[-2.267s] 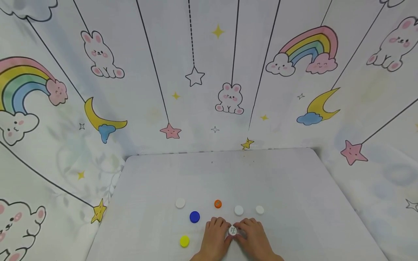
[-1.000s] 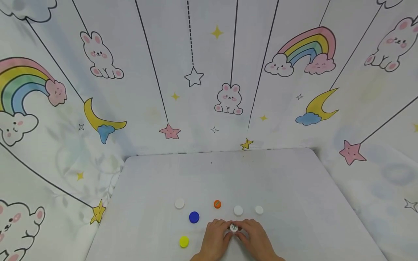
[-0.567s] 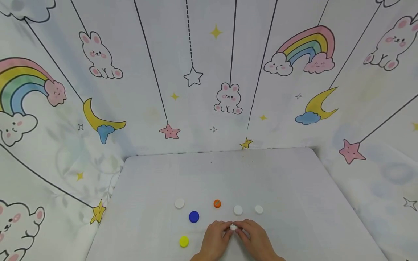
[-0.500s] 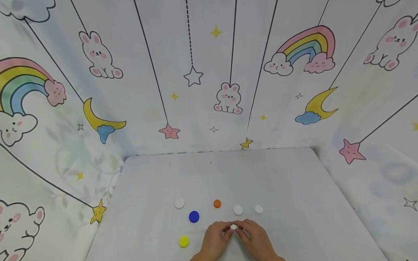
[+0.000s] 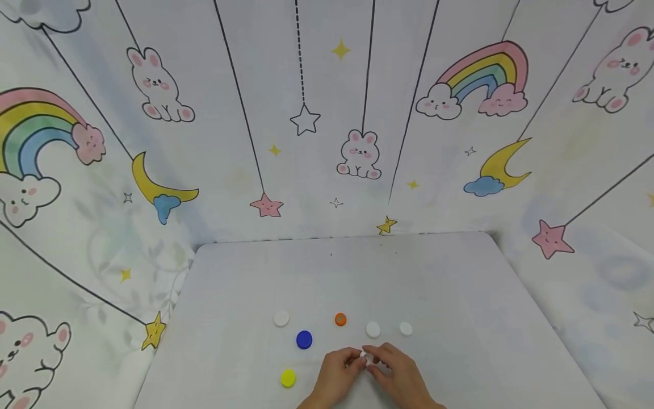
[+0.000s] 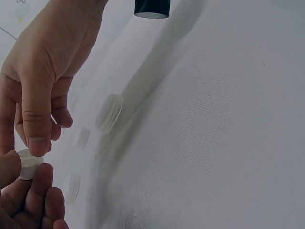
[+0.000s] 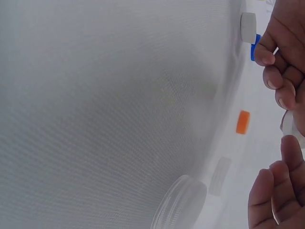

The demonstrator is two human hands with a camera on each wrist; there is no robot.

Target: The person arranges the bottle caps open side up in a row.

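Beyond the white table point(image 5: 434, 284) rises a backdrop point(image 5: 306, 182) (printed with rabbits point(image 5: 359, 153) and rainbows point(image 5: 503, 59)).

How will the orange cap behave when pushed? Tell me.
The orange cap lies flat, round face up, so it would probably slide rather than roll. It looks lower than it is wide, so tipping seems unlikely. Its plastic look suggests something light and stiff.

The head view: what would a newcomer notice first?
Probably the cartoon backdrop, whose rainbows stand at the far left and upper right. Next, on the white table, come the yellow cap and blue cap left of the left hand, and the orange cap beyond it. Low in the middle, that hand and the right hand hold a small white cap.
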